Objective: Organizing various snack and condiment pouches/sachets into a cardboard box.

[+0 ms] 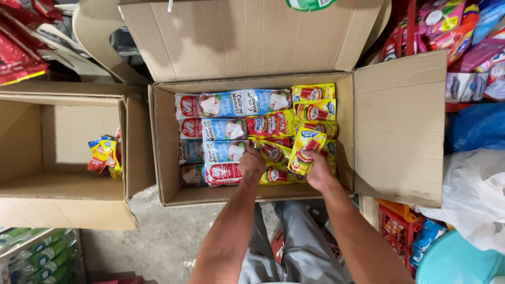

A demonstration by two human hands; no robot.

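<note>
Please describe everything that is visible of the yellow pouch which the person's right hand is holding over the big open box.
The yellow pouch is a flat, glossy packet, plastic by its look, with a red picture and a blue band near its top. It stands almost upright, slightly tilted, raised above the other yellow pouches in the right part of the cardboard box. The right hand grips its lower right edge. The left hand is beside it, resting among the packets, apart from it.

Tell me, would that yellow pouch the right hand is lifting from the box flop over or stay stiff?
The yellow pouch looks like soft foil, so it probably bends somewhat. The right hand lifts it alone, suggesting it is light. Its glossy skin may be slippery, and being flat, it should not roll.
</note>
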